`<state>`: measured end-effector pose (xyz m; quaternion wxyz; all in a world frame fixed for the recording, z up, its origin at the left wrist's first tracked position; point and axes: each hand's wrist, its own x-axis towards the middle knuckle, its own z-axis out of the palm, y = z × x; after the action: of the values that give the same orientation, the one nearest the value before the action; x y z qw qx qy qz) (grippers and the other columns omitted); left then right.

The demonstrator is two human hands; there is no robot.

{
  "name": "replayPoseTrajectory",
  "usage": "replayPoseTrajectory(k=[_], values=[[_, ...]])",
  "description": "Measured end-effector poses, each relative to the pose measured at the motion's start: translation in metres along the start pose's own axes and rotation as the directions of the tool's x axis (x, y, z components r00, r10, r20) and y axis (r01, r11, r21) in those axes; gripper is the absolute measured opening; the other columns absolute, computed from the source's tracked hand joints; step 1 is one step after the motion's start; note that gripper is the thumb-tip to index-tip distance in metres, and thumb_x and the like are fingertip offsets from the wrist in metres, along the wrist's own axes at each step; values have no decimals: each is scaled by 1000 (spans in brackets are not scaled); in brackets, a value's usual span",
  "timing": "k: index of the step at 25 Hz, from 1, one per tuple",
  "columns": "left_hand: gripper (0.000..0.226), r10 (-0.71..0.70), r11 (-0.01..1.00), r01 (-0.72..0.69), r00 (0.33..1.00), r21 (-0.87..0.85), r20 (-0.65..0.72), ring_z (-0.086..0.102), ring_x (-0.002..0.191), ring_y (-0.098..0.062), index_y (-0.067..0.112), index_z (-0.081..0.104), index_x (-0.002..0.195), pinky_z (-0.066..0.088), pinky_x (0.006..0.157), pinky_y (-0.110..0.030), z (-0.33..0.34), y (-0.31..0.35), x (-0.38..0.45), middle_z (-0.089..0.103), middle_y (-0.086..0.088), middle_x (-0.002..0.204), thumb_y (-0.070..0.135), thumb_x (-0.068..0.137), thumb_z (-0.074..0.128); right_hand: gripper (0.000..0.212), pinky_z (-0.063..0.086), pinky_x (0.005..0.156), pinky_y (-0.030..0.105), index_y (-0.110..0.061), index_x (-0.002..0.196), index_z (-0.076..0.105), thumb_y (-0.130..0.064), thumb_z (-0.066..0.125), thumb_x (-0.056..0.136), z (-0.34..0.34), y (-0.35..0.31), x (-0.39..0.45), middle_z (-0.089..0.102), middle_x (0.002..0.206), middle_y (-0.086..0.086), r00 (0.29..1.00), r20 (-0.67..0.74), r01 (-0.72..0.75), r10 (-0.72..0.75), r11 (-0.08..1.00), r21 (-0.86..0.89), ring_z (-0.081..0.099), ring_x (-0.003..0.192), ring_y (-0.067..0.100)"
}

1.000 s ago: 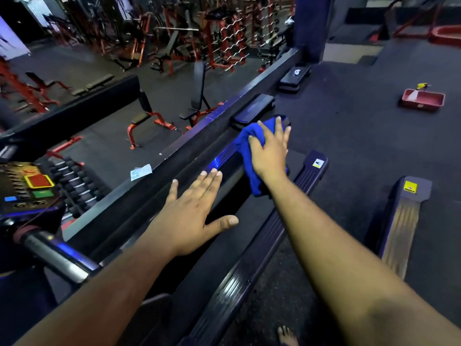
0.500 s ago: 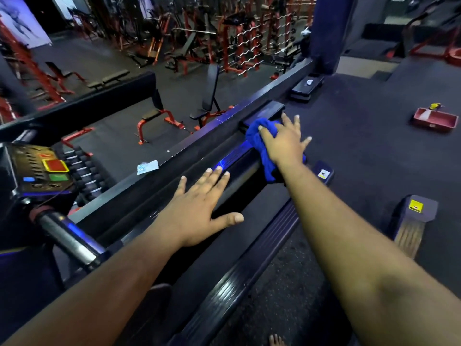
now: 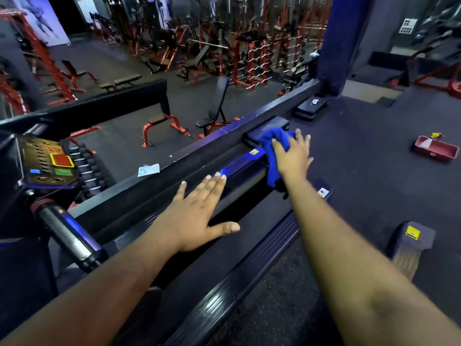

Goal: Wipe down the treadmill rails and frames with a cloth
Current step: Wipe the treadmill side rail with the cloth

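Note:
A blue cloth (image 3: 270, 143) lies over the far end of the treadmill's left side rail (image 3: 239, 174), a dark glossy bar. My right hand (image 3: 293, 158) presses down on the cloth with fingers spread. My left hand (image 3: 197, 213) rests flat and open on the same rail, nearer to me, holding nothing. The right side rail (image 3: 249, 278) runs diagonally between my arms. The treadmill console (image 3: 47, 163) with red and green buttons and a chrome handlebar (image 3: 64, 233) sit at the left.
A black ledge (image 3: 189, 151) with a scrap of paper (image 3: 148, 169) borders the treadmill on the left; beyond it the gym floor lies lower, with red benches and racks. A red tray (image 3: 435, 148) lies on the floor at right. Another treadmill's rail end (image 3: 409, 243) shows at lower right.
My right hand has pushed the blue cloth farther along the left rail toward its far end. My left hand has stayed flat on the rail.

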<state>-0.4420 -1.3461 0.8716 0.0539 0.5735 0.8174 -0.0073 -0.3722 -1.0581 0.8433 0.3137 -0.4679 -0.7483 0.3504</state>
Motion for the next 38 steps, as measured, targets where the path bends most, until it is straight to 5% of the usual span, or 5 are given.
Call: replayPoseTrajectory(k=[11,17,28,33,38], values=[[104,-3,1000,3,999,4,34,-24,146,-2,33,-26,151,-5,123,-52,0,-2,4,-29,15,159,94,75,12,64,33,116,44,-15,150,37,-49,48,96,42,30,-23,48,149,8,837,58,-410,545,551,727,46,137,25],[107,-13,1000,12,999,11,34,-24,146,-2,31,-26,151,-6,123,-49,0,-1,6,-30,16,158,95,73,11,61,3,123,39,-26,152,35,-31,50,93,40,3,-103,5,167,1,963,-31,266,-268,926,269,-8,152,22],[108,-56,998,58,995,21,-86,-20,149,-9,23,-29,151,-4,121,-59,-2,-4,-26,-29,8,160,92,75,4,52,2,117,66,-29,141,50,-51,43,94,5,-9,-103,42,153,-8,758,351,637,-549,740,-217,18,150,16],[107,-78,987,87,995,134,-68,-25,148,-11,21,-34,148,-5,119,-62,5,-13,-83,-35,6,157,91,79,8,47,6,118,64,-17,137,55,-41,48,96,13,-30,-94,39,155,-3,953,176,288,-247,919,-271,14,151,19],[110,-175,971,186,981,152,-80,-23,148,-13,19,-42,141,-5,118,-63,10,-33,-150,-33,4,158,92,69,-4,55,1,118,56,-25,138,53,-54,44,92,31,-47,-218,44,151,-6,727,375,653,-576,749,-115,21,149,17]])
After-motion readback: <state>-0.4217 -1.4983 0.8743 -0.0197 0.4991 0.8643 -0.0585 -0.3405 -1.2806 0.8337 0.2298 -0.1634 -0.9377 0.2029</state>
